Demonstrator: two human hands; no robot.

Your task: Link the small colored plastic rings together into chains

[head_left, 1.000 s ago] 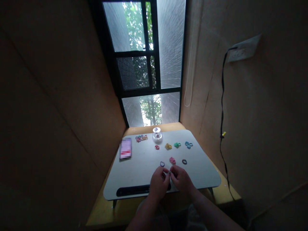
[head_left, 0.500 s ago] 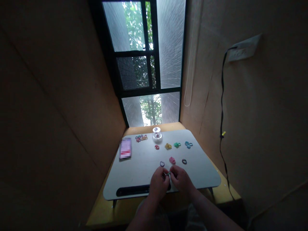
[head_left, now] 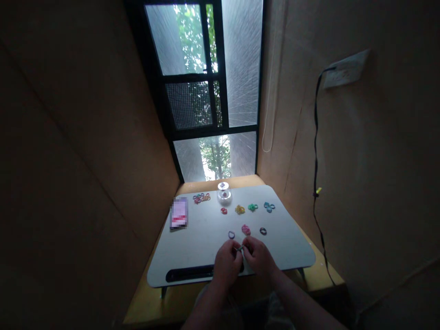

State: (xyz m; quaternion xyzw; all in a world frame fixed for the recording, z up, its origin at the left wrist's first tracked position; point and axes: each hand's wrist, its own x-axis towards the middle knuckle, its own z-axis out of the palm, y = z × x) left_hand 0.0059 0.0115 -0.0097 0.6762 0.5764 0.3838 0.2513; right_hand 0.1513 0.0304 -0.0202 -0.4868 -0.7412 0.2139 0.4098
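My left hand (head_left: 227,261) and my right hand (head_left: 257,256) are close together over the near part of the white lap table (head_left: 192,247). Both are closed, pinching a small pale-green hair tie (head_left: 239,248) between their fingertips. Its full shape is hidden by the fingers. Just beyond the hands lie a purple hair tie (head_left: 231,234), a cluster of pink hair ties (head_left: 245,229) and a dark one (head_left: 263,231). Farther back are small heaps of red (head_left: 223,211), yellow (head_left: 239,209), green (head_left: 253,207) and blue hair ties (head_left: 269,207).
At the back stands a clear round jar (head_left: 224,195) with a pale lid. Mixed-colour hair ties (head_left: 201,198) lie left of it. A phone-like flat item (head_left: 179,213), blurred out, rests on the left edge. A dark slot (head_left: 189,273) runs along the front. Walls stand close on both sides.
The hands stay in nearly the same place, with the small hair tie still pinched between them. The view has shifted very slightly; nothing else has visibly moved.
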